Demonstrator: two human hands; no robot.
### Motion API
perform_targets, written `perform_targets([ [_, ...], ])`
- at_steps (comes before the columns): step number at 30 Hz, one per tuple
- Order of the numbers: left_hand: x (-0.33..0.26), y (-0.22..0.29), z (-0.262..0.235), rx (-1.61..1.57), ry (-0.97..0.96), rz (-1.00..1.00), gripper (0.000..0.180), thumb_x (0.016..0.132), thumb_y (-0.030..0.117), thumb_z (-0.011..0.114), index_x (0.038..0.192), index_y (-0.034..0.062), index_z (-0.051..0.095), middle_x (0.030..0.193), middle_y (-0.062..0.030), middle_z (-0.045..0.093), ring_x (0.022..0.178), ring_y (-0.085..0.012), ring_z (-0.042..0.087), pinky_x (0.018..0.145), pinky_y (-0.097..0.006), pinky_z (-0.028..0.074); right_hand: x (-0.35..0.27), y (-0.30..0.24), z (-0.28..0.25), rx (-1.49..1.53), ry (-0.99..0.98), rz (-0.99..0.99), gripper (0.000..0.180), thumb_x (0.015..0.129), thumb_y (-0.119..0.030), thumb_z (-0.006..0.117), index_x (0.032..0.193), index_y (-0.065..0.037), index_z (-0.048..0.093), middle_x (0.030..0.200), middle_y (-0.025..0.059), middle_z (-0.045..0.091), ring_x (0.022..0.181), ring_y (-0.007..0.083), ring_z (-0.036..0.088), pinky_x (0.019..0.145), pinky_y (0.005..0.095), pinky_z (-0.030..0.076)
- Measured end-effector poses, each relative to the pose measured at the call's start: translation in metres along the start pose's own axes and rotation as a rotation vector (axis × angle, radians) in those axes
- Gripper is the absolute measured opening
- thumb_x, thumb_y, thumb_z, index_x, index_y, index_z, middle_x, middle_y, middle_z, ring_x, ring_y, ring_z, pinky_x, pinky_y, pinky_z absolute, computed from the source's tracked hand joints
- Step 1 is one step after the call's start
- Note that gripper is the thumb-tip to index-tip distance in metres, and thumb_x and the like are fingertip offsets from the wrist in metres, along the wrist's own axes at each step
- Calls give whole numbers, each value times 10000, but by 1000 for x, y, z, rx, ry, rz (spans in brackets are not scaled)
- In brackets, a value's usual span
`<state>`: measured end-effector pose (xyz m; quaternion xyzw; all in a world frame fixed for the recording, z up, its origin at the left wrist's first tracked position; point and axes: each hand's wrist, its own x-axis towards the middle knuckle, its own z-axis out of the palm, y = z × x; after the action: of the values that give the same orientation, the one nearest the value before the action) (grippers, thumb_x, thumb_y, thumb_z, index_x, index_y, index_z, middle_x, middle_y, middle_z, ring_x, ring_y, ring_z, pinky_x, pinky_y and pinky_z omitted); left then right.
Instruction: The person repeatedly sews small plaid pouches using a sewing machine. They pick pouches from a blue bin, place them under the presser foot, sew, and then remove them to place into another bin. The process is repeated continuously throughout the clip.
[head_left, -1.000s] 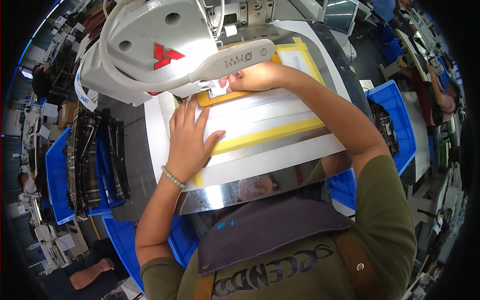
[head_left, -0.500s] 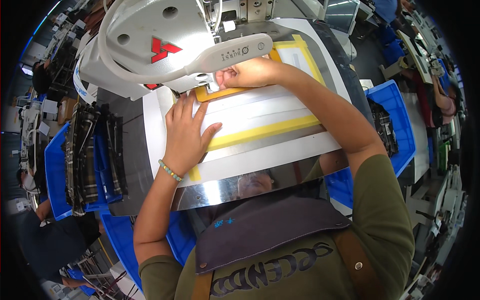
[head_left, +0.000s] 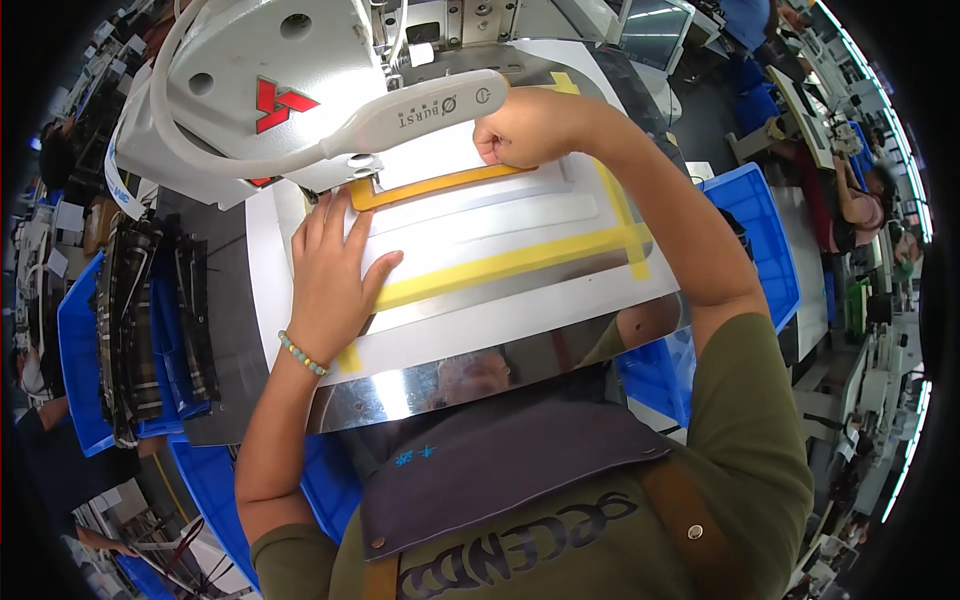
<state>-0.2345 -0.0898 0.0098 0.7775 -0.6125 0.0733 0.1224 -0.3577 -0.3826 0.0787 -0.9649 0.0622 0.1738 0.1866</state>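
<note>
My left hand lies flat on a white sheet, fingers stretched forward. Its fingertips are beside the left end of a flat yellow frame under the sewing machine head. My right hand is curled, with thumb and fingers together, over the frame's right part. Whatever its fingers hold, if anything, is hidden. A clear plastic template with yellow tape along its edges lies in front of the frame. The machine's grey lamp reaches across just left of my right hand.
A shiny metal plate borders the work surface in front of me. Blue bins stand on both sides; the left bin holds dark plaid fabric. The right bin is beside my right arm. Other people work farther off.
My right hand has moved right, away from the machine head, along the yellow frame. My left hand stays flat by the frame's left end. The whole view has shifted slightly.
</note>
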Motion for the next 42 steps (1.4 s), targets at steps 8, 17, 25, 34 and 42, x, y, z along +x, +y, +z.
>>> perform_targets([
  [8,-2,-1,1,3,-8,-9,566,973,370,668,1375,-19,582,1529,-264,447,1475,-406,348,1166,-505,285,10,-20,8,-311,-24,99,158,771,15,626,894,-19,720,856,149,723,850,291,700,738,376,541],
  [17,-3,-4,2,-10,6,8,558,977,372,658,1374,-13,585,1533,-261,444,1468,-414,355,1168,-504,283,0,-17,1,-221,190,52,106,768,-48,601,736,-31,701,769,161,691,752,341,670,649,458,530],
  [25,1,0,4,-33,2,4,566,978,394,651,1361,-20,598,1538,-270,439,1463,-414,360,1174,-510,271,-1,-11,38,-265,301,-89,121,805,1,566,833,-33,679,851,147,669,865,314,647,774,437,505],
  [34,-8,-10,-20,-66,53,-47,594,946,438,671,1312,-27,622,1437,-192,573,1368,-358,483,1116,-474,383,-29,-3,40,34,532,-181,106,867,31,521,902,21,621,855,218,629,803,391,627,721,414,488],
  [42,-98,-162,-155,422,542,-511,307,933,269,721,1124,28,739,1137,-136,734,1061,-342,679,914,-420,544,-66,20,49,131,770,-162,120,929,62,533,948,6,637,1025,141,662,1012,292,630,940,356,467],
])
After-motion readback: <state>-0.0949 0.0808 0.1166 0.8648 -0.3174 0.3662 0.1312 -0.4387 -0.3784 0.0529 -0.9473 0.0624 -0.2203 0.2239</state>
